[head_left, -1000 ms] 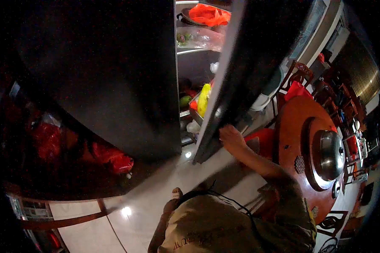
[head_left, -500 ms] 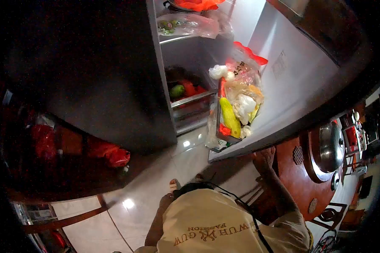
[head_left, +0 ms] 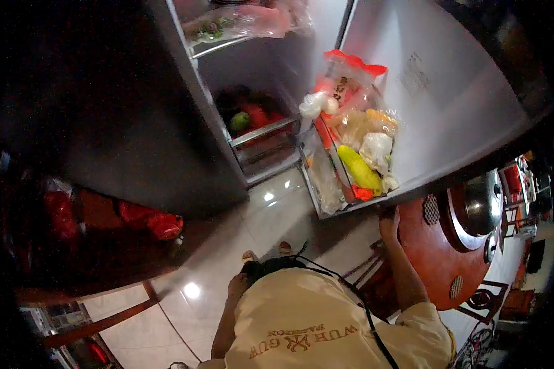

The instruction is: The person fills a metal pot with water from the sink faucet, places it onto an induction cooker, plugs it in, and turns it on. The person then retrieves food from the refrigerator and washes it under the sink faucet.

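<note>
My right hand [head_left: 388, 216] is at the lower outer edge of the open refrigerator door [head_left: 461, 141], its fingers partly hidden by that edge. On the door's inner side, a rack [head_left: 317, 197] holds a yellow-green gourd-like vegetable [head_left: 359, 170], a white plastic bag [head_left: 375, 149], a red-topped clear packet [head_left: 349, 77] and a small white bundle [head_left: 314, 104]. My left hand [head_left: 239, 284] hangs low beside my hip, touching nothing that I can make out; its fingers are too dark to read.
Inside the refrigerator, a shelf carries a clear bag of greens [head_left: 212, 29], and a lower drawer [head_left: 261, 132] holds a green item. At right stands a round wooden table [head_left: 434, 264] with a metal pot [head_left: 481, 200]. Red bags [head_left: 160, 222] lie at left.
The refrigerator door has swung wider, showing more of its rack. My right hand has stayed at its edge. The whole view has also shifted slightly.
</note>
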The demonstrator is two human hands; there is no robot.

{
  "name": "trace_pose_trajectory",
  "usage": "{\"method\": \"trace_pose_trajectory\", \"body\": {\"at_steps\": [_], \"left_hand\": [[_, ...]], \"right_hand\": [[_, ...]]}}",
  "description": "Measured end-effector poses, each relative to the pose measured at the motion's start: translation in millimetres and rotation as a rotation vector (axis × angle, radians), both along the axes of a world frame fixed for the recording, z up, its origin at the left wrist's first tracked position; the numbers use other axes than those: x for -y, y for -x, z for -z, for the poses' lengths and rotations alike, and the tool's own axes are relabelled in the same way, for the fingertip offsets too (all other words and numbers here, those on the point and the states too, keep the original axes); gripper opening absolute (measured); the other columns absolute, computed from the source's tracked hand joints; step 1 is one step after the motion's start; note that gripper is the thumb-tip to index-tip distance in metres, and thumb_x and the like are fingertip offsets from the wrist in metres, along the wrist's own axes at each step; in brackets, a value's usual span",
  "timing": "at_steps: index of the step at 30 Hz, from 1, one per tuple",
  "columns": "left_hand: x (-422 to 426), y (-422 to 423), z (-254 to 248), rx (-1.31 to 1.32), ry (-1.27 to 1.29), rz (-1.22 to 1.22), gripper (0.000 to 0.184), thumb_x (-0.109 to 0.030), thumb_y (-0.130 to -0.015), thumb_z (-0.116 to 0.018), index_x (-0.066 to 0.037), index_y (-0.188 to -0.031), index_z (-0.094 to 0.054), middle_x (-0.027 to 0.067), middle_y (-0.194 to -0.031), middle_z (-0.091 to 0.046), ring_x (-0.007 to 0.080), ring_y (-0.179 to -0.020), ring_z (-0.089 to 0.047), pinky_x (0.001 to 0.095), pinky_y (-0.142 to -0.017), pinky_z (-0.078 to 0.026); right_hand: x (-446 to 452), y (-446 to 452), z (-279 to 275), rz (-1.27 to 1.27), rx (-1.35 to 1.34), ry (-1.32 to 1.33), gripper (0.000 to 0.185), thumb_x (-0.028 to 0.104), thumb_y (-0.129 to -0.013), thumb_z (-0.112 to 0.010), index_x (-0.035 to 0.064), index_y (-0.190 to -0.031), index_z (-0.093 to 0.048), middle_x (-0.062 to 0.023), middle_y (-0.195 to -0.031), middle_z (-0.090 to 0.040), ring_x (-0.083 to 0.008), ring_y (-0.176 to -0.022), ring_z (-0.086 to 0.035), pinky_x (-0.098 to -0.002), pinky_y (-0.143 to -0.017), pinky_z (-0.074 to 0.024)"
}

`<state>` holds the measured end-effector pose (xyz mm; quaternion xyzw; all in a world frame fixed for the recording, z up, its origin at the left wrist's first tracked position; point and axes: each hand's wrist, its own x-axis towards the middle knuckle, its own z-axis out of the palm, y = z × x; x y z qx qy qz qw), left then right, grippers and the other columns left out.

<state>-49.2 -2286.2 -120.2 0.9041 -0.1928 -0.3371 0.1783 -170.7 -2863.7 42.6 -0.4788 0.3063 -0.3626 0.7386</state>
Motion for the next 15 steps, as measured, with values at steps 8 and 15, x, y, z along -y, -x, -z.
{"method": "trace_pose_trajectory", "body": {"at_steps": [8, 15], "left_hand": [[-9, -21, -1, 0.028, 0.173, -0.304, 0.024, -0.021, -0.084, -0.051, -0.009, -0.101, -0.062, 0.0149, -0.101, -0.062, 0.0337, -0.093, -0.058, 0.0412, -0.083, -0.047], [-14, -14, -4, -0.034, 0.287, -0.262, 0.026, -0.023, -0.085, -0.05, -0.009, -0.104, -0.061, 0.0149, -0.1, -0.063, 0.0321, -0.093, -0.059, 0.0394, -0.082, -0.046]], "right_hand": [[29, 0, 7, 0.22, -0.764, 0.805, 0.026, 0.009, -0.085, -0.058, 0.0008, -0.107, -0.047, -0.0061, -0.09, -0.056, -0.0167, -0.084, -0.051, -0.0299, -0.067, -0.0448], [61, 1, -2, 0.259, 0.212, -0.104, 0.033, 0.036, -0.093, -0.042, 0.0077, -0.107, -0.052, -0.004, -0.097, -0.055, -0.0197, -0.082, -0.053, -0.0347, -0.072, -0.0479]]}}
